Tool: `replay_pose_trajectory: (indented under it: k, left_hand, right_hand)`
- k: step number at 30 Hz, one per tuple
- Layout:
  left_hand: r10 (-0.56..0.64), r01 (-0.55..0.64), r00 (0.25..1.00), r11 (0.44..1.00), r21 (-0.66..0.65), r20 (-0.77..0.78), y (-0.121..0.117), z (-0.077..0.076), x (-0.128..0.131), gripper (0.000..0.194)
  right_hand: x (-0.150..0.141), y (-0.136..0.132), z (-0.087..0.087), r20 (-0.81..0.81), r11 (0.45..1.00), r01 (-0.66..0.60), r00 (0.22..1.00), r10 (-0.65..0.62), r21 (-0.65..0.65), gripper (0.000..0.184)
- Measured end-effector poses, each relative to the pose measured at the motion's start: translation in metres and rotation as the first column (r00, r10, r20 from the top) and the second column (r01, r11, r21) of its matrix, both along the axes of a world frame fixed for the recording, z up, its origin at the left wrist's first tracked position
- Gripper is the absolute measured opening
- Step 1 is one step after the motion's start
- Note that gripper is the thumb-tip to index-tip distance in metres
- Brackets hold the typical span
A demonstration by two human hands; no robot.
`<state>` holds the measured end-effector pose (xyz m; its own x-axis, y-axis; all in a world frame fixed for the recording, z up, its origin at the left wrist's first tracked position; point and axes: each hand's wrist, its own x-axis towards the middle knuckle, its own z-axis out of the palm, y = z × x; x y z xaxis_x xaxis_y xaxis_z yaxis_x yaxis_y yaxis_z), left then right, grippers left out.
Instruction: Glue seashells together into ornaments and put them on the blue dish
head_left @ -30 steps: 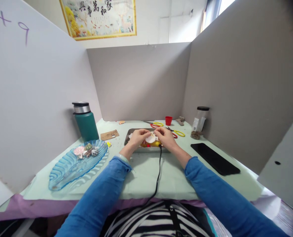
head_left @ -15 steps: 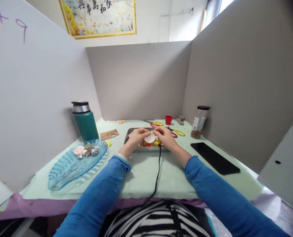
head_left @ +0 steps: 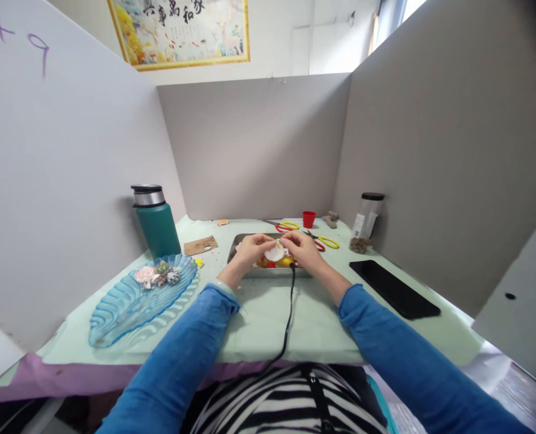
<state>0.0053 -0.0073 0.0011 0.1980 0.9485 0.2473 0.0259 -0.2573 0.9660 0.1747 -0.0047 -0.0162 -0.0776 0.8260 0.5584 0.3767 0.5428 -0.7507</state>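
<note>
A: What's at the far left?
B: The blue dish [head_left: 127, 308] with small ornaments [head_left: 160, 275] on it, the bottle [head_left: 157, 228] just behind, then the board [head_left: 198, 246] lying flat.

A: And the left hand [head_left: 251, 249]?
B: Thumb and fingertips pressed together, pinching the upper left edge of the white shell [head_left: 275, 252].

A: Where's the shell?
B: Between the 2 hands, above the pan [head_left: 274, 273], which has yellow and red bits in it. The cord [head_left: 290, 313] runs over the pan's front rim.

A: The right hand [head_left: 302, 249]?
B: Also closed, pinching the shell's upper right edge. I can't tell how much its fingers cover.

A: Farther right?
B: 2 pairs of scissors [head_left: 288, 227], the red cup [head_left: 308, 220], the jar [head_left: 366, 223] and the black slab [head_left: 392, 289].

A: Anything different from 0.5 s ago?
B: Hardly. Both pinches and the shell stay in nearly the same place.
</note>
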Motion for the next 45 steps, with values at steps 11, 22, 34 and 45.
replay_pose_trajectory:
  k: [11, 22, 34, 45]
  left_hand:
    - [-0.055, 0.056, 0.997, 0.998, -0.017, 0.046, -0.001, 0.002, 0.001, 0.046]
    - [0.0, 0.0, 1.0, 1.0, -0.016, 0.02, 0.002, -0.001, -0.001, 0.035]
    - [-0.004, 0.002, 0.997, 1.0, -0.016, -0.082, -0.002, 0.002, 0.0, 0.037]
    - [0.056, -0.057, 0.995, 0.998, -0.016, -0.085, 0.002, -0.001, 0.0, 0.035]
  right_hand:
    - [-0.002, 0.002, 0.0, -0.146, 0.999, 0.0, 0.989, -0.005, -0.037, 0.023]
    - [0.001, 0.007, -0.006, 0.027, 0.996, 0.073, 0.997, -0.075, 0.053, 0.024]
    - [0.001, 0.004, -0.005, 0.06, 0.996, 0.064, 0.996, -0.067, 0.056, 0.023]
    - [-0.003, -0.004, 0.0, -0.015, 0.998, -0.034, 0.999, 0.034, 0.046, 0.021]
